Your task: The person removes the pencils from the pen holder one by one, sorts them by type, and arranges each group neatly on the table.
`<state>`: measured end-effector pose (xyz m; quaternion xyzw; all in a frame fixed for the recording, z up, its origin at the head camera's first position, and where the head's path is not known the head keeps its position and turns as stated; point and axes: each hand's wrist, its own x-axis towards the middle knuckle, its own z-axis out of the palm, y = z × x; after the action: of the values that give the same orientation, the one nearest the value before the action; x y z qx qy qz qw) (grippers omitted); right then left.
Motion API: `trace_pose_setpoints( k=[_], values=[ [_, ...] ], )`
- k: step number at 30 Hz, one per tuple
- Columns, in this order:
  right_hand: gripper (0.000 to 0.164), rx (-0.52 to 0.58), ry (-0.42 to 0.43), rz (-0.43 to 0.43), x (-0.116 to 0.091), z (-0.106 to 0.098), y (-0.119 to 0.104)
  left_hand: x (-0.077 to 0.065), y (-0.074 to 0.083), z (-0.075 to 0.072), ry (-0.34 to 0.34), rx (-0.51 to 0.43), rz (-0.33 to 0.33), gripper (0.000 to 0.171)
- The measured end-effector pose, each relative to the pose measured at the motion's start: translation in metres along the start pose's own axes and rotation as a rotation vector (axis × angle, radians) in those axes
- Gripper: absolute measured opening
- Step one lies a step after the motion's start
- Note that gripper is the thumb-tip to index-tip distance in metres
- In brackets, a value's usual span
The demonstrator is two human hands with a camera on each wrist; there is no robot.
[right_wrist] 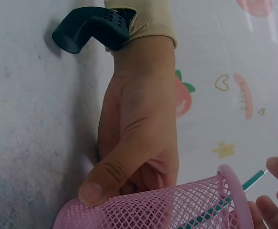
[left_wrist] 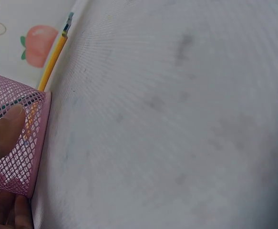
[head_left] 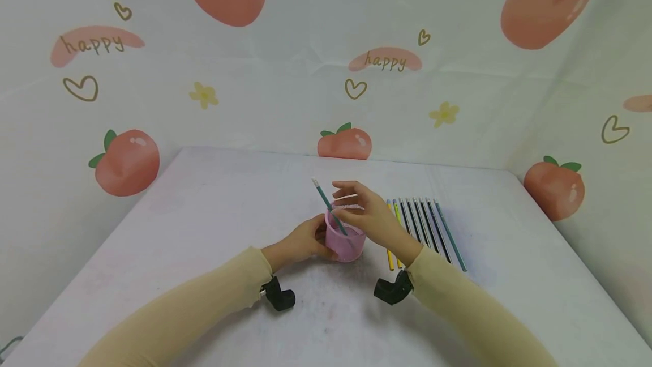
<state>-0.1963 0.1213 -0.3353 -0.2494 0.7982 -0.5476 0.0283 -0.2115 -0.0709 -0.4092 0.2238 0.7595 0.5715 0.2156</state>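
Observation:
A pink mesh pen cup [head_left: 345, 248] stands upright on the table, and my left hand [head_left: 304, 240] grips its side. In the right wrist view the left thumb [right_wrist: 91, 193] lies along the mesh wall [right_wrist: 143, 210]. One green pencil [head_left: 321, 192] leans inside the cup, its white eraser end sticking out over the left rim. Above the cup's mouth is my right hand [head_left: 374, 217], fingers spread and loosely bent, thumb close beside the pencil. The right wrist view shows these fingertips [right_wrist: 277, 169] near the pencil's upper end, not closed round it.
To the right of the cup several pencils lie side by side in a row: yellow ones [head_left: 390, 259] at the left, dark striped ones [head_left: 427, 222], and a green one [head_left: 455, 245] at the right end. My right forearm partly covers them. A printed cloth [head_left: 280, 101] hangs behind the table.

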Motion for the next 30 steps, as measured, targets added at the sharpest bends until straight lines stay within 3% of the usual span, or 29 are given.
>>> trace_pose_setpoints(
  k=[17,30],
  values=[
    [0.035,-0.168,-0.065,0.145,0.01,0.007,-0.008,-0.001,0.002,0.001,0.01,0.009,-0.006,0.085],
    [0.015,-0.245,-0.148,0.111,0.013,0.008,-0.007,0.0,-0.002,-0.001,-0.008,-0.031,0.019,0.089]
  ],
)
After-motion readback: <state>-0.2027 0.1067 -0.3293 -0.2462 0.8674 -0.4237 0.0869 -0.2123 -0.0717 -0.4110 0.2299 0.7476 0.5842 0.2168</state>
